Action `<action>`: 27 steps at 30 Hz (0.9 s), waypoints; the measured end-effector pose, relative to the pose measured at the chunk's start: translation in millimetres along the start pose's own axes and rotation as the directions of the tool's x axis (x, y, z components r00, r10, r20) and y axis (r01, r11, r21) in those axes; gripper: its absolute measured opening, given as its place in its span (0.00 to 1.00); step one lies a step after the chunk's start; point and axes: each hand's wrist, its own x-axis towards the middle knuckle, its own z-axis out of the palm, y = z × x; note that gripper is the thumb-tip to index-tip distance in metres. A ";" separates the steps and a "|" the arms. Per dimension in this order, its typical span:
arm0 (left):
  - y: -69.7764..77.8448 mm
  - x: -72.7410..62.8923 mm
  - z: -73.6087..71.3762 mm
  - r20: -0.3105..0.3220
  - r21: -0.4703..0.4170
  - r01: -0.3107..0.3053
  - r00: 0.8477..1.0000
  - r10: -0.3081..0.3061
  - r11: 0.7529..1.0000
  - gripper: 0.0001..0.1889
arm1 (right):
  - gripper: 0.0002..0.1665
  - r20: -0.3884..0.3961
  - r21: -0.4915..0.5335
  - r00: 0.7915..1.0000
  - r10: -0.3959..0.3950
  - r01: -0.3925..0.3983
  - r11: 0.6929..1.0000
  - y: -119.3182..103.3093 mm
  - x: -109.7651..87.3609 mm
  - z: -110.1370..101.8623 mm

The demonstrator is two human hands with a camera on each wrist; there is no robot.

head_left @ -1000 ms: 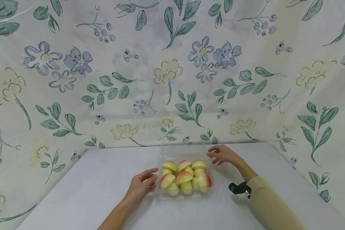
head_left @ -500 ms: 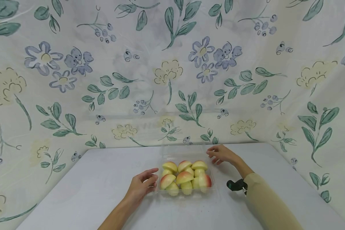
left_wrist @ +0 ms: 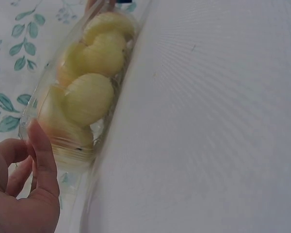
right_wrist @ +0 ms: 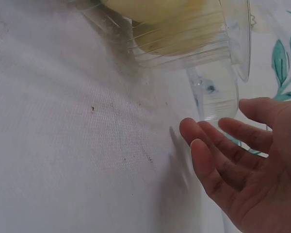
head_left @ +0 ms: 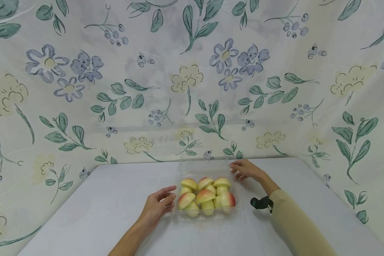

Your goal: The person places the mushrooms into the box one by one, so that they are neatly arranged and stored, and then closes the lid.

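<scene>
A clear plastic clamshell box (head_left: 208, 211) sits on the table, its transparent lid (head_left: 204, 168) tipped back at the far side. Inside are several mushroom-shaped pieces (head_left: 206, 196), pale yellow with red-blushed caps. My left hand (head_left: 156, 205) is at the box's left side, thumb and fingers loosely bent; in the left wrist view its fingertips meet the rim (left_wrist: 23, 127), with no clear grip visible. My right hand (head_left: 248, 169) hovers by the lid's right edge. The right wrist view shows its fingers spread and slightly bent, with nothing held and the lid close to the fingertips.
The white table (head_left: 115, 199) extends around the box. Behind and beside it hangs a floral-patterned cloth (head_left: 192, 106). A black device (head_left: 260, 203) is strapped at the right wrist, by the beige sleeve (head_left: 294, 220).
My right forearm and its black wrist device have shifted slightly to the left. The left hand, the box and the pieces stay in place.
</scene>
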 end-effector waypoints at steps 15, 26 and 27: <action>-0.7 1.0 -1.0 -0.001 -0.004 0.001 1.000 -0.001 1.000 0.22 | 0.28 0.005 0.057 1.000 -0.001 0.001 0.998 -6.3 1.1 -0.2; 0.1 0.2 -1.9 -0.002 -0.008 -0.001 1.000 0.001 1.000 0.22 | 0.25 -0.019 0.102 0.998 -0.054 0.056 0.993 -15.6 -4.8 -4.6; -0.1 0.3 -2.0 -0.003 -0.006 -0.001 1.000 0.001 1.000 0.22 | 0.25 -0.028 0.101 0.998 -0.056 0.059 0.993 -16.8 -5.2 -5.1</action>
